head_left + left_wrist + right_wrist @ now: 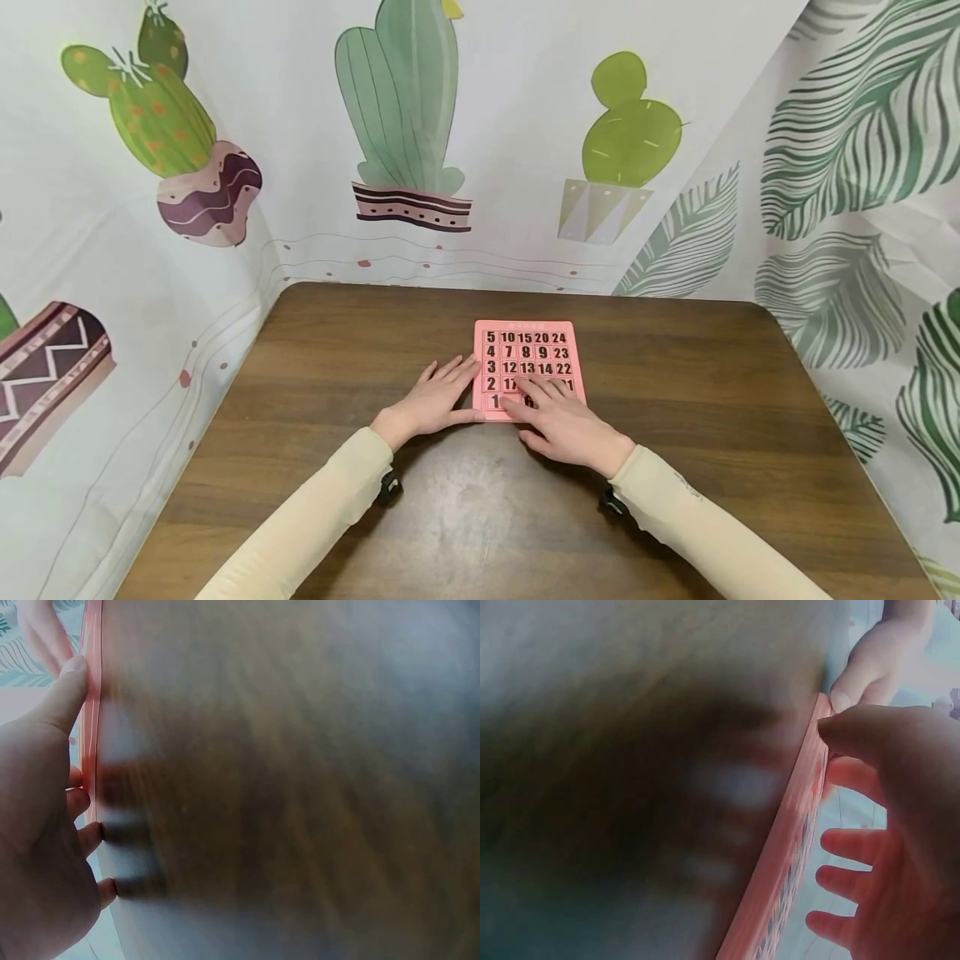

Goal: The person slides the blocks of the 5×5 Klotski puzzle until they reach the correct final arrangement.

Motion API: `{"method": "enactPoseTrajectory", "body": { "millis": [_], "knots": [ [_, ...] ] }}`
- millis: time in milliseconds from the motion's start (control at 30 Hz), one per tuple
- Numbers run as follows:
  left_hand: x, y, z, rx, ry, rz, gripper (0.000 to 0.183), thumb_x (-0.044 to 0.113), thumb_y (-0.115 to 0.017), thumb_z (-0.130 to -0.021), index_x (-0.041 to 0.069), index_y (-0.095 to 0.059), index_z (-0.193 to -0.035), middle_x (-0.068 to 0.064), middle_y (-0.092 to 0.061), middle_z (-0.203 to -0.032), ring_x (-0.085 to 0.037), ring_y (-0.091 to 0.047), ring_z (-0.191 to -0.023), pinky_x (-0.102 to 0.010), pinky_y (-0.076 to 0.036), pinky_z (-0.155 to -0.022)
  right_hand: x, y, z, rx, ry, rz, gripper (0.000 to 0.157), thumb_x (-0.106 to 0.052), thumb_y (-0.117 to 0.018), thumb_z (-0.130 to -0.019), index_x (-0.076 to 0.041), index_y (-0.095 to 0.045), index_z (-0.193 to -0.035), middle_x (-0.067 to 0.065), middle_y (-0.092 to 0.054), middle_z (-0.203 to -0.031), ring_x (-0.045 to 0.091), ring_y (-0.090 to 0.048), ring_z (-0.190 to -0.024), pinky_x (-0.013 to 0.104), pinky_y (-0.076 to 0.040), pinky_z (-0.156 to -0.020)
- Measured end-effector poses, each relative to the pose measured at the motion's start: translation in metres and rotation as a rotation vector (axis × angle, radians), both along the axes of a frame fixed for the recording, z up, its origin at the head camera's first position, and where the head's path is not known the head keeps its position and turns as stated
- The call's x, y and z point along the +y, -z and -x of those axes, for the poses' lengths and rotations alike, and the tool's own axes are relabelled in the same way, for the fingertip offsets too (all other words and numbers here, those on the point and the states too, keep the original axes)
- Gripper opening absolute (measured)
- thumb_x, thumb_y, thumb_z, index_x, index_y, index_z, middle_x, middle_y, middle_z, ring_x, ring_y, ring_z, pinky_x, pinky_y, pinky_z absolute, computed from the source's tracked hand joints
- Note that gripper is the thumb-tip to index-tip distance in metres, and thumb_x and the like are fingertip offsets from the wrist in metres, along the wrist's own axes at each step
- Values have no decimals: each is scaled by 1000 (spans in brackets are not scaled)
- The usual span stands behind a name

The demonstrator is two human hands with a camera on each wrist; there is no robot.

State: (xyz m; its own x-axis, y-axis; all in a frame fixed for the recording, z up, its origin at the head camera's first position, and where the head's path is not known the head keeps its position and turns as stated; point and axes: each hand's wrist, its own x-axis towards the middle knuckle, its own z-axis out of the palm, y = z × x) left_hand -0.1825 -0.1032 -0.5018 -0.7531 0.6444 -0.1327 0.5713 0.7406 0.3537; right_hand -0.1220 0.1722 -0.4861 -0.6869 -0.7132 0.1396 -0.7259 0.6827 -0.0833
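Observation:
A pink number slide puzzle (527, 352) lies flat on the table, its square tiles printed with black numbers. My left hand (433, 402) rests along the puzzle's left side, fingers extended, the thumb at the near left corner. Over the lower right part spreads my right hand (567, 423), its index finger reaching the bottom row just right of the 1 tile. That hand covers several tiles of the two nearest rows. In the right wrist view, the pink side edge (780, 855) of the puzzle runs beside the right thumb and spread fingers.
The brown wooden table (360, 333) extends around the puzzle on all sides. Behind it hangs a white cloth (517, 125) printed with cacti and leaves. A dark device (389, 487) sits under the left wrist, and a similar one (613, 502) under the right.

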Motion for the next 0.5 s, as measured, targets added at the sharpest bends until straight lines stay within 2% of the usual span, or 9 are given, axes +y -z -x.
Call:
{"method": "enactPoseTrajectory", "body": {
  "millis": [267,500],
  "knots": [
    [1,-1,0,-11,-4,8,92,61,-59,-100,12,-23,-167,-6,-15,-175,-28,-14,-161,-61,-9,-126,26,-4,-1,31,52,42,43,-28,-71,-98,-7,-70,-136,25,-56,-147,46,-50,-137,64,-40,-111],
    [1,-1,0,1,2,3,90,60,-60,-100,10,-25,-167,-7,-18,-174,-30,-16,-160,-63,-11,-125,47,-1,-5,9,35,79,40,-24,-73,-97,-14,-72,-135,28,-54,-149,48,-49,-138,65,-41,-109]
  ]
}}
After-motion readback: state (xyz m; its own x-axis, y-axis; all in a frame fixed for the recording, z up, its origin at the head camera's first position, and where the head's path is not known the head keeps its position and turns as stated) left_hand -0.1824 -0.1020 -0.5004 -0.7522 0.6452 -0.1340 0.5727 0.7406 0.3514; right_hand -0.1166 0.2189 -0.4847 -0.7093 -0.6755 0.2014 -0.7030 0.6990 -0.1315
